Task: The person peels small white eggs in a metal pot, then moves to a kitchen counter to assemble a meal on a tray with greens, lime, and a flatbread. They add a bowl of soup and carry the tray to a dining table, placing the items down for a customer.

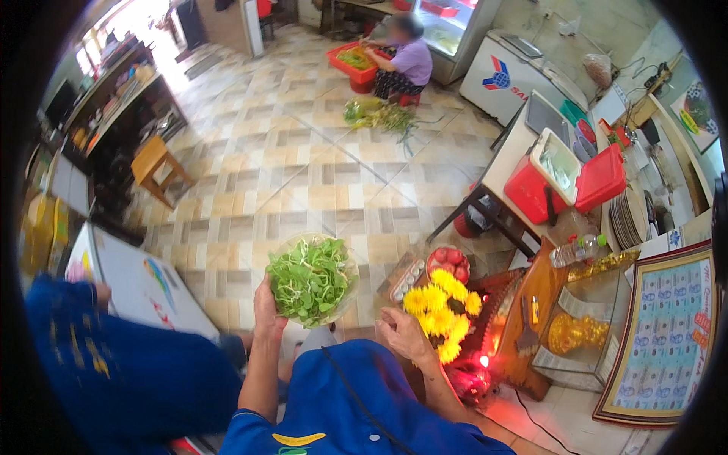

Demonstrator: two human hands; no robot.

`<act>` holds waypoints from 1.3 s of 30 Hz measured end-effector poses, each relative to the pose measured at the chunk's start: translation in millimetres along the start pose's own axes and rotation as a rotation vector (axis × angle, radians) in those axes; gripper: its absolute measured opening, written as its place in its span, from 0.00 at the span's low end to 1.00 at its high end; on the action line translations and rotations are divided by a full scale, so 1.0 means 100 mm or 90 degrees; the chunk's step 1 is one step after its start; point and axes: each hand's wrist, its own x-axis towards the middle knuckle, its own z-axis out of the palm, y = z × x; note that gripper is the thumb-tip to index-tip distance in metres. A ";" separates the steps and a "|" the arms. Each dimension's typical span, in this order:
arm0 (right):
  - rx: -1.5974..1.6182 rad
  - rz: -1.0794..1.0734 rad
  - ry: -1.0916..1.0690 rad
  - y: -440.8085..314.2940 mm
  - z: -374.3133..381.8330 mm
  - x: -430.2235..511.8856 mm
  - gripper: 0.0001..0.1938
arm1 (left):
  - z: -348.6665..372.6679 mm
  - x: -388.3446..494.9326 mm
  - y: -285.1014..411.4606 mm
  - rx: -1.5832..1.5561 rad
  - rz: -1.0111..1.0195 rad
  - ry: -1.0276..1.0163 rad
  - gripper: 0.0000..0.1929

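My left hand grips the left edge of a round, pale translucent bowl heaped with leafy greens, held out over the tiled floor. My right hand is to the right of the bowl, apart from it, fingers loosely curled; whether anything small lies between them I cannot tell. Close beside that hand are yellow flowers. Behind the flowers stand a bowl of red fruit and a tray of small cups.
A person in a blue shirt is close at my left, beside a white chest freezer. On the right are a red cooler box, a glass case and glowing red lights. Farther off, a seated person handles greens over a red basket.
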 end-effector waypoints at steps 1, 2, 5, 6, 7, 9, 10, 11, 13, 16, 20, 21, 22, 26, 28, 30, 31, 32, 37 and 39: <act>-0.002 0.010 0.008 -0.03 0.00 0.24 0.17 | 0.10 0.25 0.05 0.004 0.006 -0.020 0.18; -0.002 0.024 0.017 -0.05 -0.02 0.44 0.17 | 0.19 0.47 0.10 0.013 -0.003 -0.021 0.18; 0.006 0.068 0.040 -0.12 -0.13 1.04 0.18 | 0.51 1.21 0.27 -0.001 -0.034 -0.076 0.18; 0.013 0.094 0.045 -0.12 -0.17 1.15 0.18 | 0.59 1.44 0.35 0.051 -0.044 -0.101 0.18; 0.024 0.124 0.051 -0.12 -0.21 1.26 0.18 | 0.70 1.63 0.37 0.027 -0.048 -0.140 0.18; -0.005 0.162 0.100 -0.06 -0.33 1.51 0.18 | 0.97 2.08 0.41 -0.016 -0.065 -0.187 0.19; -0.003 0.189 0.124 0.00 -0.39 1.62 0.18 | 1.08 2.28 0.41 -0.008 -0.080 -0.165 0.18; -0.003 0.241 0.133 0.06 -0.48 1.73 0.18 | 1.22 2.51 0.41 0.010 -0.098 -0.160 0.18; 0.015 0.273 0.215 0.26 -0.74 1.97 0.17 | 1.50 2.93 0.38 0.024 -0.132 -0.162 0.18; -0.018 0.273 0.307 0.57 -1.28 2.46 0.16 | 2.00 3.50 0.20 0.006 -0.160 -0.167 0.18; -0.066 0.266 0.304 0.79 -2.02 3.26 0.17 | 2.81 4.16 -0.04 0.025 -0.195 -0.183 0.17; -0.077 0.293 0.269 0.80 -2.18 3.44 0.18 | 2.98 4.27 -0.09 0.040 -0.206 -0.131 0.17; -0.058 0.262 0.272 0.79 -2.33 3.61 0.18 | 3.17 4.37 -0.16 0.022 -0.206 -0.190 0.17; -0.039 0.278 0.238 0.91 -2.86 4.31 0.19 | 3.95 4.90 -0.44 0.017 -0.199 -0.240 0.18; -0.070 0.283 0.263 1.09 -3.11 4.61 0.19 | 4.33 5.23 -0.62 0.032 -0.214 -0.253 0.18; -0.127 0.282 0.334 1.30 -3.32 4.87 0.19 | 4.70 5.58 -0.81 0.037 -0.258 -0.294 0.19; -0.126 0.302 0.344 1.40 -3.43 4.96 0.19 | 4.90 5.75 -0.92 0.056 -0.268 -0.281 0.19; -0.125 0.342 0.349 1.49 -3.56 5.08 0.19 | 5.14 5.92 -1.04 0.065 -0.270 -0.305 0.19; -0.041 0.466 0.470 1.74 -4.20 5.42 0.19 | 6.50 6.63 -1.56 0.122 -0.397 -0.438 0.19; 0.061 0.521 0.557 1.82 -4.39 5.45 0.17 | 7.04 6.79 -1.79 0.205 -0.382 -0.435 0.19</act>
